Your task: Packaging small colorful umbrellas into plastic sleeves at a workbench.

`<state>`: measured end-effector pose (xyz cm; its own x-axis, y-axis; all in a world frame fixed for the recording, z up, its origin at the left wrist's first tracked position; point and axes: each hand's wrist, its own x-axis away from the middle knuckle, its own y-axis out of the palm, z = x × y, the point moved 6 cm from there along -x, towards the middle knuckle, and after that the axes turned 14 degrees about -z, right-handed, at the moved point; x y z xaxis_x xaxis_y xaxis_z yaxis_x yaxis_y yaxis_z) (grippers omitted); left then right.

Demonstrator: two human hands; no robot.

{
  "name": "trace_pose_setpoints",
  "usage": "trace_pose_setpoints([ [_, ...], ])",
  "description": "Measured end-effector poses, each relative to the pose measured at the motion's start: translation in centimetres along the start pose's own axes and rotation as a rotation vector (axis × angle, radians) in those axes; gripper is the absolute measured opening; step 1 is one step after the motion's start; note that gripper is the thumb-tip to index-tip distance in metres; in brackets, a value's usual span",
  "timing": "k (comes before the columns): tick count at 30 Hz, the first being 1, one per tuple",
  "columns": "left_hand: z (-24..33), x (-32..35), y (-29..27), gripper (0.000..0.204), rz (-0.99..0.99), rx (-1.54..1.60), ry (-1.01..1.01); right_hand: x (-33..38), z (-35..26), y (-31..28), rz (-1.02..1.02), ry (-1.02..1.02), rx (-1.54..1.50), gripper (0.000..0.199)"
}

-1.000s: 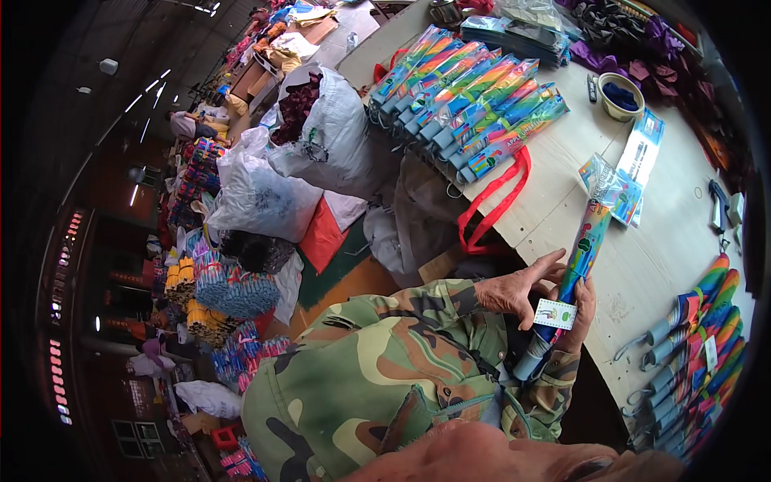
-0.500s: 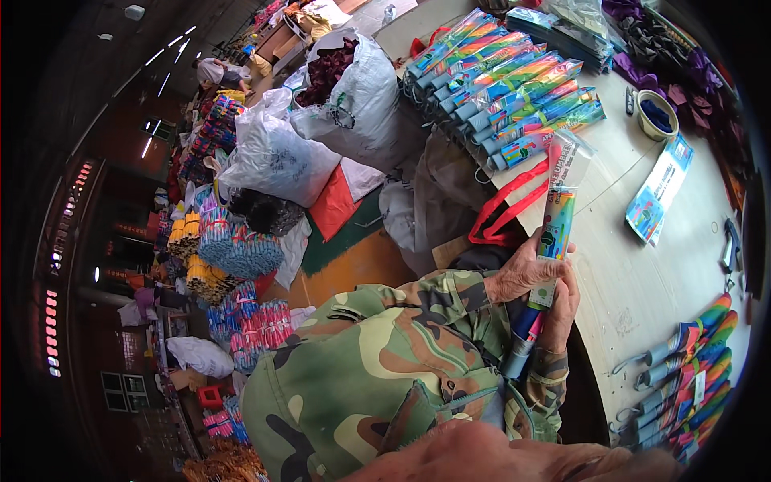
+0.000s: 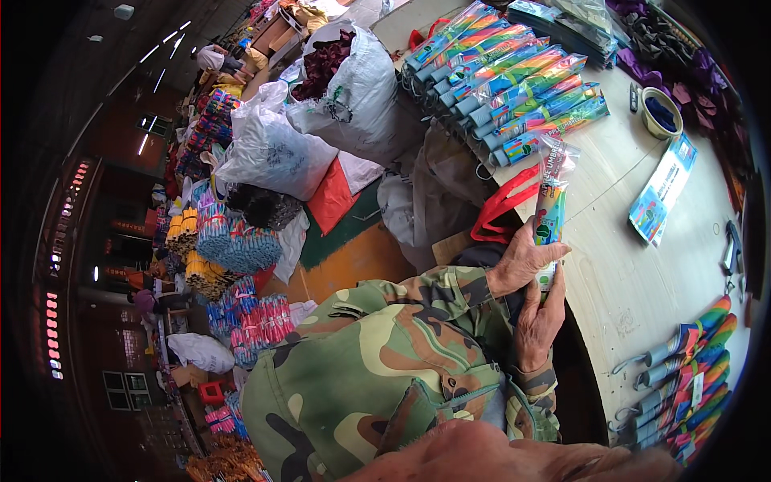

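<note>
A folded umbrella in a clear printed plastic sleeve (image 3: pixel 549 210) is held up in front of my body, its far end reaching over the table edge. My left hand (image 3: pixel 522 261) is closed round its lower part, with the thumb laid across the front. Just below, my right hand (image 3: pixel 539 325) has its fingers closed about the bottom end. The handle cannot be seen behind the hands. Close past the sleeve's tip lies a row of sleeved rainbow umbrellas (image 3: pixel 514 96) with grey-blue handles.
On the pale table (image 3: pixel 618 265) lie flat printed sleeves (image 3: pixel 662 189), a bowl of dark blue material (image 3: pixel 661 114) and a dark tool (image 3: pixel 731 247). Unsleeved rainbow umbrellas (image 3: pixel 683 377) are at lower right. A red strap (image 3: pixel 506 205) hangs at the edge; white sacks (image 3: pixel 353 96) stand beyond.
The dark blue length and grey handle that stuck out below my hands no longer show. My right hand has come to the sleeve's bottom end, and the sleeve has shifted slightly left.
</note>
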<state>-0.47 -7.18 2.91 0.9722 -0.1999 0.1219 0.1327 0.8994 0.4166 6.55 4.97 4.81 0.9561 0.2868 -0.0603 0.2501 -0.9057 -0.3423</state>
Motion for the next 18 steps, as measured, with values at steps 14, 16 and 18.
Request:
trace_pose_setpoints([
  [14, 1.0, -3.1, -3.4, 0.090, -0.053, 0.289, -0.103, -2.5, 0.0, 1.9, -0.003, 0.031, 0.211, 0.059],
  [16, -0.3, -2.9, -1.6, 0.090, -0.094, 0.351, -0.135, -2.7, 0.7, 1.3, 0.016, 0.078, 0.203, 0.058],
  [18, -1.0, -2.6, -0.2, 0.090, -0.143, 0.352, -0.154, -3.3, 0.6, 0.3, 0.030, 0.133, 0.101, 0.045],
])
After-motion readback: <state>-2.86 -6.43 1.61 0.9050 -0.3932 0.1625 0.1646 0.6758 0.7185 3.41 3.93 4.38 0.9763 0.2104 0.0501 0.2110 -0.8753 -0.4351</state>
